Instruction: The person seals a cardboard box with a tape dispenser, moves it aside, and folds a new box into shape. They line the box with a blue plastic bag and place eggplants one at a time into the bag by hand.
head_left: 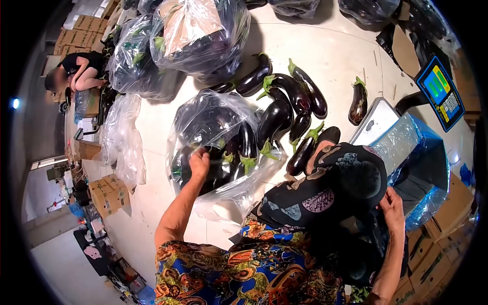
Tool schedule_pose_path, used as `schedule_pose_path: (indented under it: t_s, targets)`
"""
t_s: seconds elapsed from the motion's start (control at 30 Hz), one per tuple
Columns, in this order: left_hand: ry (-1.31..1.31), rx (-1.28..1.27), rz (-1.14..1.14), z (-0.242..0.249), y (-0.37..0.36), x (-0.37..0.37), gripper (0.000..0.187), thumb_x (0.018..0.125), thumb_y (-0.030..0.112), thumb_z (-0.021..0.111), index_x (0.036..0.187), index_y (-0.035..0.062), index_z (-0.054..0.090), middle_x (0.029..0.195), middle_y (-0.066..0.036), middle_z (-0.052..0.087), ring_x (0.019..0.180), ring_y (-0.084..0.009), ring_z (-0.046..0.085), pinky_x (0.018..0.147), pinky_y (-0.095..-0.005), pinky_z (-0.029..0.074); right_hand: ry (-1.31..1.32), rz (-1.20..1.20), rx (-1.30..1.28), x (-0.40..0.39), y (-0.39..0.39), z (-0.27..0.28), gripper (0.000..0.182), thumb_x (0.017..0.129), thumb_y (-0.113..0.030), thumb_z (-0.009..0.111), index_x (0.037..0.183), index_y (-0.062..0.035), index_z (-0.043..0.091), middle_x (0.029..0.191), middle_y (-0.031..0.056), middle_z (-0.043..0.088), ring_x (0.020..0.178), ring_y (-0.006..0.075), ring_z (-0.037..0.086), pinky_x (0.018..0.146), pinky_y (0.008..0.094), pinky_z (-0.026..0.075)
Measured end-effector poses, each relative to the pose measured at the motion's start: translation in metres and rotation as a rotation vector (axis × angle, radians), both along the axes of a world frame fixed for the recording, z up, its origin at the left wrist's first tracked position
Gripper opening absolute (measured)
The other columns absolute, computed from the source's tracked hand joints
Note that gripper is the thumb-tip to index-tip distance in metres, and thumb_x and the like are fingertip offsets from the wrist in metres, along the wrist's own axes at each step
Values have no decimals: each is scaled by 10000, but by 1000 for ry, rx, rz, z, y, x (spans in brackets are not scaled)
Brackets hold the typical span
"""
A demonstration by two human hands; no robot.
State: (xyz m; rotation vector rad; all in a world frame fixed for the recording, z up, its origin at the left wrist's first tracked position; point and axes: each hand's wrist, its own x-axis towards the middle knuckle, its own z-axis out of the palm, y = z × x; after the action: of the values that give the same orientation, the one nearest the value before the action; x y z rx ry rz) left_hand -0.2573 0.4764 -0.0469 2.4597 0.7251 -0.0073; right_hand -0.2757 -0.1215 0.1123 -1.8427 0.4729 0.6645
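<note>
My left hand (200, 161) reaches into a large clear plastic bag (201, 109) lying open on the floor. Its fingers are curled closed; what they grip is hidden. Inside the bag are several dark eggplants (247, 142) with green stems. My right hand (392, 206) is beside my raised knee in patterned black trousers (351, 175), its fingers bent together, and what they hold, if anything, cannot be made out. Several loose eggplants (297, 91) lie on the floor beyond the bag, and one more eggplant (358, 101) lies apart near the scale.
A scale (375, 122) with a tilted display (440, 93) stands right, beside a blue-lined box (432, 178). Filled bags of eggplants (203, 56) stand at the back. Left are an empty plastic bag (122, 137), a carton (108, 194) and a crouching person (81, 71).
</note>
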Motion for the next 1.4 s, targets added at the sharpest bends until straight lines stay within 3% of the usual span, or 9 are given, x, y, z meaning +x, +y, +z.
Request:
schedule_pose_path:
  t_s: [0.07,0.27,0.43,0.5,0.53,0.63,0.83,1.03,1.4]
  targets:
    - [-43,28,-10,16,2,21,264,841,173,594,984,-28,690,941,-230,696,923,-369,673,841,-426,505,1,-6,-10,-4,0,3,284,961,-167,570,1160,35,587,865,12,598,775,91,555,701,240,449]
    - [-332,-280,101,74,10,77,204,913,194,557,829,16,609,608,-1,493,533,-72,421,493,-238,331,-11,-64,40,-8,-2,1,290,963,-151,566,1166,56,566,872,10,586,777,102,557,704,249,454]
    - [-258,-526,62,37,-26,65,147,894,210,652,936,70,649,719,-2,584,592,-88,502,558,-238,430,-8,-74,56,-9,5,0,293,961,-145,569,1174,56,561,846,3,578,774,103,559,702,250,454]
    - [-75,-370,-363,1,-67,49,224,864,187,702,1022,34,660,804,-8,625,731,-124,577,707,-275,501,-26,-70,41,-10,5,-1,287,960,-143,568,1173,51,572,839,3,582,764,99,560,694,247,455]
    - [83,-447,-298,-21,-91,43,312,831,195,733,1071,14,649,857,-52,642,769,-164,599,761,-307,509,-26,-63,39,-9,6,1,286,960,-142,568,1171,50,576,841,5,584,762,98,561,691,246,455]
    - [-248,134,-502,-23,-157,59,818,717,244,800,1389,26,388,1232,-202,511,1163,-391,463,966,-442,392,-8,-77,27,-12,9,7,292,953,-144,574,1164,57,583,846,12,594,756,99,567,692,246,462]
    - [103,228,-441,-42,-190,100,949,622,240,824,1424,54,352,1211,-204,540,1070,-389,509,916,-446,424,-4,-71,-23,-19,12,0,296,939,-144,588,1155,59,590,824,14,604,738,94,579,699,241,474]
    - [148,-1457,-163,14,-153,98,726,684,97,740,1357,14,480,1209,-102,609,1073,-195,607,960,-313,472,-10,-126,24,-21,4,-9,293,928,-135,598,1154,50,594,829,14,619,745,94,598,687,240,479]
    - [222,-1912,-217,61,-170,89,773,604,108,773,1302,-47,480,1140,-168,642,1004,-298,666,901,-417,550,-1,-85,14,-18,1,-13,292,925,-164,607,1129,44,595,807,24,617,740,102,608,665,242,474]
